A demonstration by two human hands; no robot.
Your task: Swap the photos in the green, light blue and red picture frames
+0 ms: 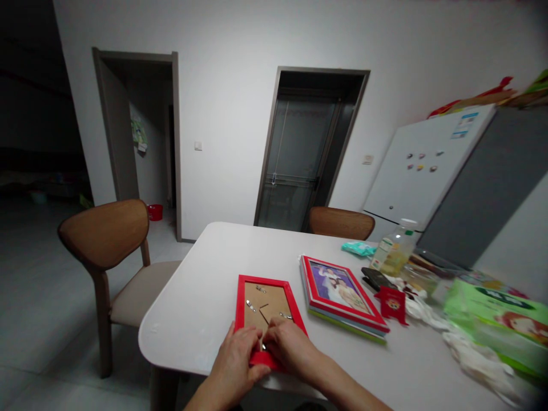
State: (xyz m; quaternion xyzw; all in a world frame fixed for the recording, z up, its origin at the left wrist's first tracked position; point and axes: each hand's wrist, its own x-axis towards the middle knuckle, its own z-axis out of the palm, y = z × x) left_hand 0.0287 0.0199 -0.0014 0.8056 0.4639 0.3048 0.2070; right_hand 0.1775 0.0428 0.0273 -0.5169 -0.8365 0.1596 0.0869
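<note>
A red picture frame lies face down near the table's front edge, its brown backing board showing. Small metal clips sit along the edges of the board, and a stand cut-out marks its middle. My left hand grips the lower left corner of the frame, thumb along the bottom edge. Curled over the lower part of the board, my right hand has its fingertips pressed together beside a clip at the bottom; what they pinch is hidden.
Right of the frame lies a stack of picture frames, the top one red with a photo. Beyond are a dark phone-like object, a red packet, a bottle, crumpled tissues and a green tissue pack. Chairs flank the white table.
</note>
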